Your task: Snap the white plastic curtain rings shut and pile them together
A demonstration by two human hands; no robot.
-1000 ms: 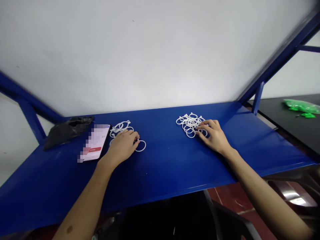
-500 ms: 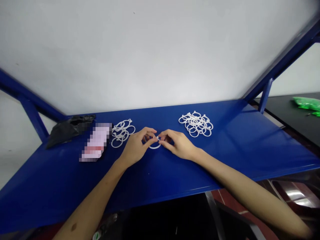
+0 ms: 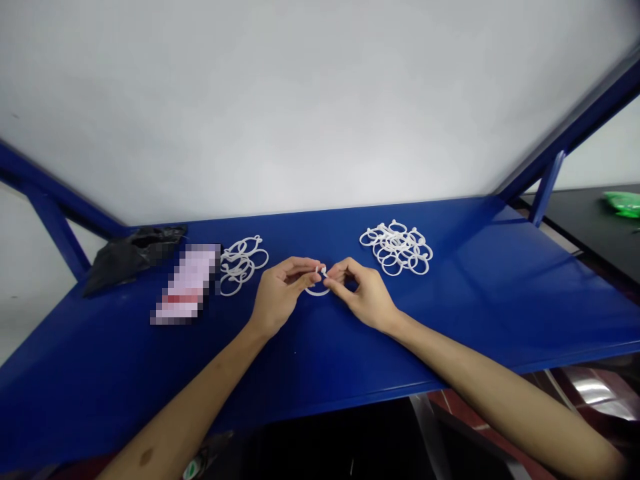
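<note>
White ring (image 3: 317, 294), one, held mid-bench (image 3: 320, 353) between two hands.
Left hand (image 3: 279, 297) and right hand (image 3: 369, 295): each pinching the ring's far side, thumb against fingers. Left: smaller ring pile (image 3: 244, 262), phone (image 3: 186, 280), black bag (image 3: 131, 259). Far right of hands: larger ring pile (image 3: 397, 249).

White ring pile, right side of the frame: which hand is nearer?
Right. The right hand is at the near-left side of the pile, not touching it; the left hand is farther left, on the other side of the held ring.
</note>
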